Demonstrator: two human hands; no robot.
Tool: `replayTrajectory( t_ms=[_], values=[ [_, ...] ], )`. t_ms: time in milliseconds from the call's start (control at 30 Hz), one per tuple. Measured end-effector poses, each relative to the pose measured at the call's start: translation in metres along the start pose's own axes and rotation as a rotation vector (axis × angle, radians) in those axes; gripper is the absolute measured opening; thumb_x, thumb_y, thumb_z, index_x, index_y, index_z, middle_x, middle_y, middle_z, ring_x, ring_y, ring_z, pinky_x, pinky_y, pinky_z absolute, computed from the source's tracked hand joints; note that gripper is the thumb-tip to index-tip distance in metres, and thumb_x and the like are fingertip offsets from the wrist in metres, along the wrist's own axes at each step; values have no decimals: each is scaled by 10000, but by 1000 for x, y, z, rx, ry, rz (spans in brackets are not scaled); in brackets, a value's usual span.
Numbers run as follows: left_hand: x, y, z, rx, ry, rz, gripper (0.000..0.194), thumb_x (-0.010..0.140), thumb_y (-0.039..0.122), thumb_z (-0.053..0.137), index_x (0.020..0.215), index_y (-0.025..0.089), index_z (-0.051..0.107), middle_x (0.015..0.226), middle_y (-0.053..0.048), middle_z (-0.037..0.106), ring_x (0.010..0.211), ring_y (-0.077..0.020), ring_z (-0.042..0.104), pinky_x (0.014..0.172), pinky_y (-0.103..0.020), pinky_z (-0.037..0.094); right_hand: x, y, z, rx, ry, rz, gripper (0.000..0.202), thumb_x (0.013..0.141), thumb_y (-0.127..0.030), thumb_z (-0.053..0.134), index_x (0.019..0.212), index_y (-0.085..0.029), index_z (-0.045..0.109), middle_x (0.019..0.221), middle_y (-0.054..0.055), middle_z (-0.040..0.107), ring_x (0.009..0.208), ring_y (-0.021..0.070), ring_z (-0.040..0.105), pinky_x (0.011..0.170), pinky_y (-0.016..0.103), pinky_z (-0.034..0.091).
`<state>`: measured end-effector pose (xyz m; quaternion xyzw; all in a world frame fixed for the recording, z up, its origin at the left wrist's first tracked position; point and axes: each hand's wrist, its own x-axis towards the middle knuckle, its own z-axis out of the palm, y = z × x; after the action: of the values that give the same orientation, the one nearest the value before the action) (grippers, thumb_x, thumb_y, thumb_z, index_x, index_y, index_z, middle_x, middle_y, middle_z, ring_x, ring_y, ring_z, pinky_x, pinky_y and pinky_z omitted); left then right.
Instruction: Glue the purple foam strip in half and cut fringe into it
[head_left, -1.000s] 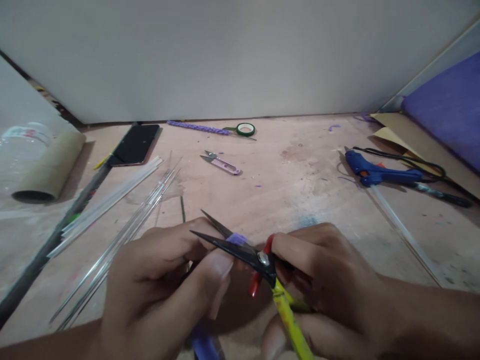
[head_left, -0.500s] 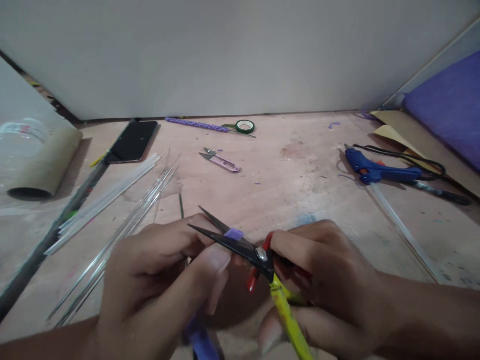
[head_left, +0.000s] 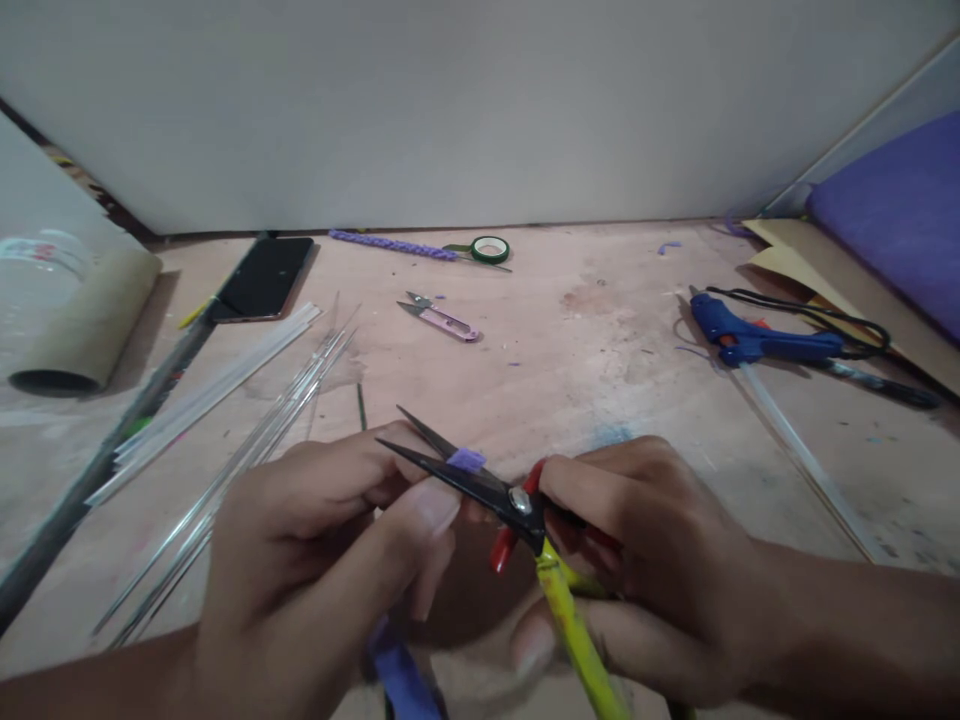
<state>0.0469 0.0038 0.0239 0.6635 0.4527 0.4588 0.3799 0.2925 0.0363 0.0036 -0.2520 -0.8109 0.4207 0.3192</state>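
My right hand (head_left: 660, 560) is closed around scissors (head_left: 581, 640) with yellow handles and dark blades; a red-handled tool (head_left: 506, 545) is also held in that hand, partly hidden. The blades stand slightly apart and point up-left. A small purple piece (head_left: 466, 459) shows between them. My left hand (head_left: 330, 560) is closed at the near blade, thumb and fingers pinching the purple piece, mostly hidden behind the blade and thumb. Below the left hand a purple strip (head_left: 405, 680) hangs down, its upper part covered by the hand.
Wires (head_left: 247, 465) and clear sticks (head_left: 217, 395) lie at left, near a phone (head_left: 264, 280) and cardboard tube (head_left: 90, 325). Behind my hands are thread snips (head_left: 446, 322), green tape (head_left: 490, 250) and a purple braid (head_left: 390, 245). A blue glue gun (head_left: 772, 340) lies right.
The scissors and the small purple piece have shifted very slightly up and left in view. Both hands keep their grip.
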Motion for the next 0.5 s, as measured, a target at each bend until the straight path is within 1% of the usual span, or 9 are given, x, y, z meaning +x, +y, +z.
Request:
replayTrajectory(
  t_ms=[100, 200, 267, 333, 367, 433, 500],
  values=[
    [3, 2, 0, 13, 3, 21, 490, 1076, 265, 695, 588, 264, 654, 518, 49, 653, 394, -126, 596, 379, -227, 479, 2, -1, 0, -3, -6, 38, 508, 1067, -612, 819, 853, -242, 543, 682, -82, 523, 551, 91, 430, 543, 261, 351],
    [7, 3, 1, 1, 21, 20, 457, 1066, 261, 707, 610, 274, 690, 516, 56, 658, 411, -126, 625, 408, -214, 515, 8, -4, -3, 78, -21, 97, 575, 1029, -674, 850, 818, -233, 548, 682, -70, 528, 564, 91, 431, 536, 250, 349],
    [9, 4, 3, -23, 41, 2, 420, 1058, 252, 712, 640, 281, 728, 544, 57, 689, 436, -123, 658, 425, -190, 529, 11, -7, -5, 152, -75, 160, 625, 1012, -754, 836, 810, -235, 552, 690, -52, 549, 587, 109, 458, 557, 259, 394],
    [10, 3, 3, -42, 63, -22, 412, 1044, 256, 719, 634, 282, 735, 559, 54, 707, 429, -114, 648, 408, -170, 506, 13, -10, -8, 204, -133, 207, 645, 1027, -817, 774, 828, -236, 578, 712, -31, 572, 628, 136, 497, 607, 283, 465],
    [10, 3, 3, -42, 73, -32, 423, 1038, 263, 723, 615, 282, 730, 560, 50, 714, 420, -111, 638, 399, -167, 493, 13, -11, -9, 214, -142, 214, 648, 1036, -832, 749, 838, -236, 592, 722, -24, 574, 647, 149, 509, 632, 296, 494],
    [11, 4, 3, -47, 80, -51, 428, 1036, 275, 727, 608, 290, 735, 548, 51, 716, 400, -112, 624, 385, -170, 479, 12, -12, -10, 197, -133, 218, 637, 1060, -829, 713, 851, -235, 616, 747, -12, 579, 678, 166, 526, 666, 313, 534],
    [11, 4, 3, -67, 66, -52, 426, 1040, 278, 725, 615, 300, 755, 546, 52, 726, 394, -115, 637, 382, -167, 485, 10, -11, -10, 103, -124, 200, 649, 1099, -839, 635, 860, -236, 620, 762, -6, 584, 688, 170, 537, 675, 314, 549]
  ],
)
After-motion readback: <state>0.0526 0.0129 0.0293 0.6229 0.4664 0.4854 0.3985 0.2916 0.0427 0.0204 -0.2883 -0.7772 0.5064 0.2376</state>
